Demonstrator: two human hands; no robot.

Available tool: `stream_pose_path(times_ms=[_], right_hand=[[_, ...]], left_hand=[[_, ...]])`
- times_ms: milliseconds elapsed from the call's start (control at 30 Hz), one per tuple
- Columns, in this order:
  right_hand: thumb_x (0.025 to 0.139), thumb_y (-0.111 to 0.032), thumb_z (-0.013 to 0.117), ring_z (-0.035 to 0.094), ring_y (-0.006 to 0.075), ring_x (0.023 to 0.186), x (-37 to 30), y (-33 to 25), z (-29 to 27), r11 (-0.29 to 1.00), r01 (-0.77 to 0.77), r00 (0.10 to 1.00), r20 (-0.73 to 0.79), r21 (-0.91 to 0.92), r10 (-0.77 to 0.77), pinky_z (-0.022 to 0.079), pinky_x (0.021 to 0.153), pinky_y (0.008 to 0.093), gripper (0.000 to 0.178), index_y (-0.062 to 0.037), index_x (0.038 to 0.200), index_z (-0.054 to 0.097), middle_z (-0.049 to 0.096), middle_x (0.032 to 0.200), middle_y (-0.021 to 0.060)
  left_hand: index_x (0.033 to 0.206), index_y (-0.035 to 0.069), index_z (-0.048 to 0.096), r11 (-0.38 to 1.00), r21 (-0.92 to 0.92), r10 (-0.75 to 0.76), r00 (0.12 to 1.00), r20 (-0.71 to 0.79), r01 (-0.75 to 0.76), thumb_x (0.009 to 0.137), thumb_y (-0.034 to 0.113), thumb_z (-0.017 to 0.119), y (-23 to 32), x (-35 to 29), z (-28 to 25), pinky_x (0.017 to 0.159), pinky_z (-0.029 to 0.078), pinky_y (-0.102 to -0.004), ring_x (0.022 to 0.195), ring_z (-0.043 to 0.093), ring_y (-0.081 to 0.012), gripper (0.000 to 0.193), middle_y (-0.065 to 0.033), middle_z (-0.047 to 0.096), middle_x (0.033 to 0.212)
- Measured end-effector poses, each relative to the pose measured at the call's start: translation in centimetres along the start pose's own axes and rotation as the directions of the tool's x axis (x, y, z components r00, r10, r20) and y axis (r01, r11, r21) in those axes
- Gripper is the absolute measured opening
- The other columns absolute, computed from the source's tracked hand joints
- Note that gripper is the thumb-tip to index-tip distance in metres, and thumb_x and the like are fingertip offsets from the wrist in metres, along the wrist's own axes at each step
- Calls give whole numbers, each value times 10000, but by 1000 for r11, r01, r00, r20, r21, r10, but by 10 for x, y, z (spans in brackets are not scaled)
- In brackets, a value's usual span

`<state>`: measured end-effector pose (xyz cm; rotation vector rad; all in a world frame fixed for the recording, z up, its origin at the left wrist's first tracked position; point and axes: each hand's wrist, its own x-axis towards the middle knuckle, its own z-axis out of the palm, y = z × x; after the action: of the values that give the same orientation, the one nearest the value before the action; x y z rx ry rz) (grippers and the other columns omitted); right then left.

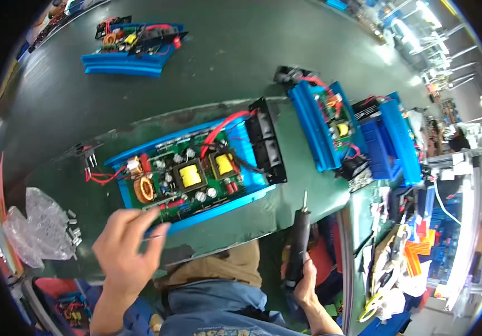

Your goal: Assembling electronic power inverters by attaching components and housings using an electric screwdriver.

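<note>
A blue metal housing [218, 203] lies before me with a green circuit board [168, 187] in it, bearing yellow-topped transformers and a copper coil. Thick red wires run from the board to a black end panel [267, 143] at its right end. My left hand [124, 249] is at the housing's near left edge, its fingers bent and the thumb apart from the index finger; nothing shows between them. Closed round a black electric screwdriver [298, 243] is my right hand [306, 283], at the table's near edge. The screwdriver's bit points up and away from me.
Clear plastic bags [42, 227] with small pale parts lie at the left. Another blue unit [123, 64] rests at the far left, and more blue housings [315, 126] stand at the right beside a blue bin [380, 147]. A small wired part [91, 159] sits left of the main housing.
</note>
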<state>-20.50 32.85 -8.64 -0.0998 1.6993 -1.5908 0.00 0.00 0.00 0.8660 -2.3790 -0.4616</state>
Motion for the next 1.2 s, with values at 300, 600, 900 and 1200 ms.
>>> stream_pose_path(times_ms=[300, 600, 900, 1200], right_hand=[[917, -68, 691, 632, 289, 898, 78, -197, 93, -74, 460, 540, 345, -885, -768, 509, 794, 398, 268, -14, 1177, 648, 657, 1010, 133], [889, -100, 697, 657, 319, 1051, 221, -218, 409, -442, 839, 70, 868, -318, -491, 549, 892, 431, 264, -23, 1137, 648, 655, 1126, 166], [700, -262, 912, 618, 326, 1110, 307, -164, 559, -744, 510, 235, 902, -432, -363, 601, 861, 411, 576, -38, 1138, 613, 584, 1154, 138], [832, -211, 769, 722, 331, 965, 311, -186, 527, -620, 529, 487, 805, -580, -338, 597, 760, 474, 376, -52, 1140, 621, 701, 1053, 148]], left_hand=[[1036, 43, 695, 943, -74, -333, 905, -264, 325, 830, 23, 761, -64, -77, -12, 651, 527, -363, 754, 666, -295, 216, -127, 647, 890], [935, 100, 717, 957, -97, -288, 871, -398, 272, 776, 48, 784, -76, -85, 0, 574, 531, -344, 664, 668, -244, 180, -55, 649, 819], [912, 166, 705, 927, -88, -372, 855, -362, 366, 799, 156, 796, -75, -92, -11, 539, 513, -318, 643, 661, -212, 146, -5, 634, 804], [941, 159, 711, 934, -145, -354, 906, -234, 327, 809, 115, 787, -75, -79, -5, 550, 525, -304, 654, 675, -211, 158, -11, 662, 814]])
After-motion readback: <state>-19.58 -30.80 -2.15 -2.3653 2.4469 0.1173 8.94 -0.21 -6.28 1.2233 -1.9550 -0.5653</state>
